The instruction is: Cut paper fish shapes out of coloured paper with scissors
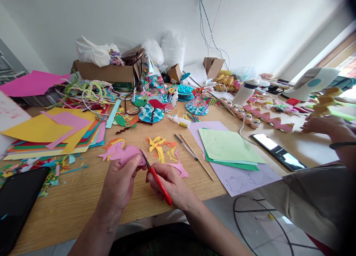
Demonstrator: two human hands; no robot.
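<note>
My left hand [122,180] pinches a pink paper fish [128,154] between thumb and fingers, a little above the wooden table. Red-handled scissors [159,183] are gripped in my right hand [169,183], and their blades meet the fish's right edge. Just behind the held piece lie other cut fish, one pink and one orange-yellow [118,141]. Yellow and orange paper offcuts [157,146] lie beyond the scissors, with a pink offcut [181,169] beside my right hand.
Coloured paper sheets [25,128] are piled at left, above paper scraps and a black phone [20,207]. Green sheets [228,144] with pencilled fish, a pen [185,146] and a stick lie right. A co-worker's hand [322,124] holds a tan wavy piece at far right.
</note>
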